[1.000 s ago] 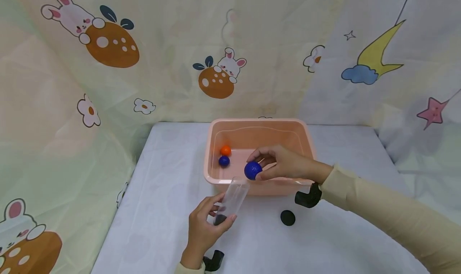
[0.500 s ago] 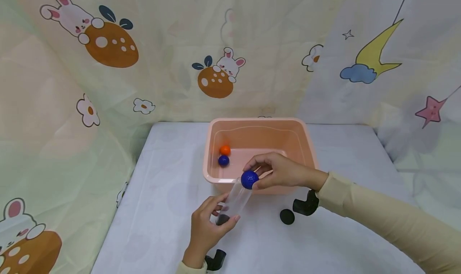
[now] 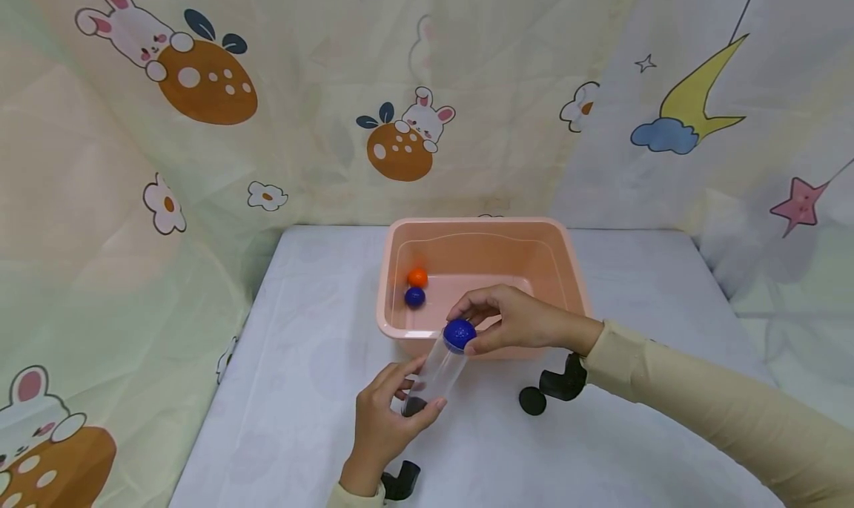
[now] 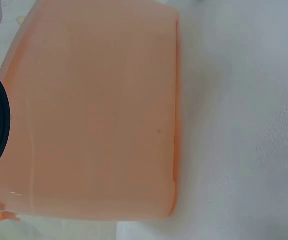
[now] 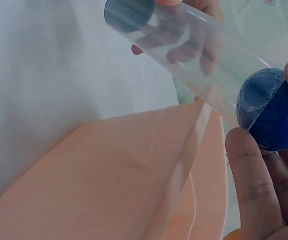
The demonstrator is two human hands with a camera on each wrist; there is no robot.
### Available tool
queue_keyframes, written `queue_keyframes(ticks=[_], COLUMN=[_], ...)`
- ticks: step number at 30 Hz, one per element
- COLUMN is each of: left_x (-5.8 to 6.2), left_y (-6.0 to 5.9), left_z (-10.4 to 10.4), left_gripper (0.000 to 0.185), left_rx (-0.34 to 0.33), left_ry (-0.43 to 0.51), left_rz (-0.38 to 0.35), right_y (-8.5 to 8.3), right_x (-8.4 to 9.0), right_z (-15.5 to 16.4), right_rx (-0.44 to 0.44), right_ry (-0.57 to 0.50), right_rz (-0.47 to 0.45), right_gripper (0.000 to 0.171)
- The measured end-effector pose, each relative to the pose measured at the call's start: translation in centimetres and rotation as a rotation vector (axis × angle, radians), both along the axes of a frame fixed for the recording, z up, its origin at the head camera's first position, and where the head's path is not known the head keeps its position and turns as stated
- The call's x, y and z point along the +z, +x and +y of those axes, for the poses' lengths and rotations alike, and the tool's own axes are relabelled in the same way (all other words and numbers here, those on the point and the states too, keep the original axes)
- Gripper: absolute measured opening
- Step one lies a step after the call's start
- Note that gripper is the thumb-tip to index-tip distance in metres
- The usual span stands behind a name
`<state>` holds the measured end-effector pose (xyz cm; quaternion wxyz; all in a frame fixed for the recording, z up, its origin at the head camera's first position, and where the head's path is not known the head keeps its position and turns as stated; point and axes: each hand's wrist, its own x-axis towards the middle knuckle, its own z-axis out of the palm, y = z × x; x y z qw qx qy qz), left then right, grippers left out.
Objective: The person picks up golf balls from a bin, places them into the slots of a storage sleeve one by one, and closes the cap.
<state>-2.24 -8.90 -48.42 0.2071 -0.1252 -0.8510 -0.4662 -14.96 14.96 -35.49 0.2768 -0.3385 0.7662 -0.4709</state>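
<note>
Hands: L (image 3: 383, 419) grips tube (image 3: 437, 371), R (image 3: 517, 319) pinches blue ball (image 3: 459, 334) at its mouth; tub (image 3: 400, 330) just behind.

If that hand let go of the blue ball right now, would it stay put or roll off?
The blue ball is round, so on the table it would probably roll. It sits at the open mouth of the tilted clear tube, so it might slide down inside. Its dimpled surface likely helps the right hand pinch it.

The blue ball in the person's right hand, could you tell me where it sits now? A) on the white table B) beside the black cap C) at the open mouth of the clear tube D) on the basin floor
C: the blue ball sits at the upper mouth of the clear tube, pinched by the right hand.
</note>
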Motion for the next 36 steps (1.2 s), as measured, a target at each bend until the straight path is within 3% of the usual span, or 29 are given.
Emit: queue_keyframes(ticks=[21, 27, 36], left_x=[-0.3, -0.3, -0.4], left_y=[0.2, 0.3, 0.4], left_z=[-0.2, -0.2, -0.3], left_gripper=[0.06, 0.061, 0.062], left_rx=[0.003, 0.006, 0.004], left_ry=[0.029, 0.058, 0.068], left_rz=[-0.021, -0.03, -0.001], right_y=[-0.6, -1.8, -5.2], right_x=[0.0, 0.3, 0.3], right_z=[0.2, 0.6, 0.4], right_rx=[0.027, -0.03, -0.142], right_ry=[-0.035, -0.03, -0.016], right_rz=[-0.022, -0.069, -0.1], right_gripper=[0.041, 0.045, 0.044])
